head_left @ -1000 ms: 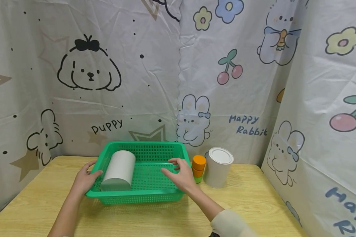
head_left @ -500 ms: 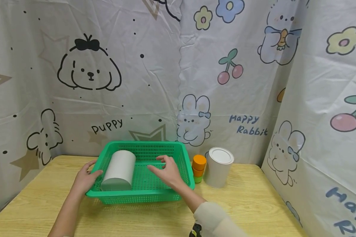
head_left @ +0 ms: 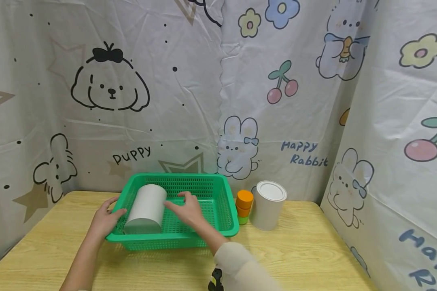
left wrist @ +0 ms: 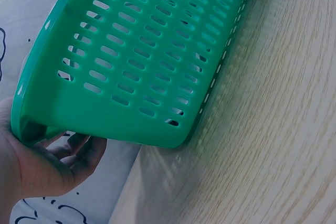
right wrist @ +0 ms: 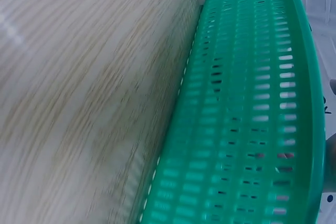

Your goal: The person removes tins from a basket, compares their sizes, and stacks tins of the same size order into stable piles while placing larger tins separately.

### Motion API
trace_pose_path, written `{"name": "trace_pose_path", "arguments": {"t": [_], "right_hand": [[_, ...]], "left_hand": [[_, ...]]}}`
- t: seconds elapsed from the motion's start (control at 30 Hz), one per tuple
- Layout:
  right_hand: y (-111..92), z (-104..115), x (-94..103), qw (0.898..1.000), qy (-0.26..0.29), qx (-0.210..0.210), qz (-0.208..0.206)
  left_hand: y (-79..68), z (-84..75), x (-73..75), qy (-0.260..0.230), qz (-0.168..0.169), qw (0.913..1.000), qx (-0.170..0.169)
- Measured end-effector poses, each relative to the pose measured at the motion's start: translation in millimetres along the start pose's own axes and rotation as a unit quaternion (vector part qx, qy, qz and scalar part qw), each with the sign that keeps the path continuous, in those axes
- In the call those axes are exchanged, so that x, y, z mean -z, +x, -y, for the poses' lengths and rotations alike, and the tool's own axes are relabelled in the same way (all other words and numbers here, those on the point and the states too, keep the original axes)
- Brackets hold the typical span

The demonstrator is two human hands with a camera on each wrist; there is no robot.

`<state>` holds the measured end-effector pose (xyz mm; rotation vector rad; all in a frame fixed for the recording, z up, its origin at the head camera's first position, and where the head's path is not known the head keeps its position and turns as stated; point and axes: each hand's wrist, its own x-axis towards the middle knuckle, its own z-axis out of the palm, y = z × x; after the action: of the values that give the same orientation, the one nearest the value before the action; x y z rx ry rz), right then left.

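A green plastic basket (head_left: 175,239) with slotted walls stands on the table. My left hand (head_left: 106,218) grips its left rim, thumb over the edge; in the left wrist view the fingers (left wrist: 86,158) curl beneath the rim. Inside, a white cylindrical can (head_left: 147,206) lies on its side along the left wall. Over the basket's middle reaches my right hand (head_left: 189,210), thumb and fingers spread apart, holding nothing. Its thumb tip is right by the white can's right side; contact cannot be told. Only a sliver of that hand shows in the right wrist view.
Right of the basket stands an upright stack of orange and green round pieces (head_left: 244,206). Touching or nearly touching it is an upright white can (head_left: 267,206) with a lid. A patterned curtain (head_left: 189,101) closes off the back and right of the wooden table (head_left: 306,250).
My right hand has moved left across the basket, from near its right rim to beside the lying white can. The left hand and the basket have stayed in place.
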<state>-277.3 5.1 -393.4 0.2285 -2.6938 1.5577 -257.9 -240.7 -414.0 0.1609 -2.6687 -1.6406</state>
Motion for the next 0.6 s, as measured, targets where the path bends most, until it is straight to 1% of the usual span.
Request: {"name": "trace_pose_path", "arguments": {"t": [0.1, 0.27, 0.5, 0.6], "right_hand": [[4, 3, -8.3, 1.0, 0.008, -0.01, 0.0], [10, 8, -18.7, 0.999, 0.025, -0.04, -0.008], [14, 19, -35.3, 0.993, 0.078, -0.087, -0.008], [15, 22, -43.4, 0.99, 0.094, -0.101, -0.01]], "left_hand": [[0.9, 1.1, 0.8, 0.002, -0.003, 1.0, 0.001], [2.2, 1.6, 0.3, 0.003, -0.004, 1.0, 0.002], [1.2, 0.5, 0.9, -0.001, -0.001, 1.0, 0.007], [1.0, 0.2, 0.7, -0.001, -0.002, 1.0, 0.007]]}}
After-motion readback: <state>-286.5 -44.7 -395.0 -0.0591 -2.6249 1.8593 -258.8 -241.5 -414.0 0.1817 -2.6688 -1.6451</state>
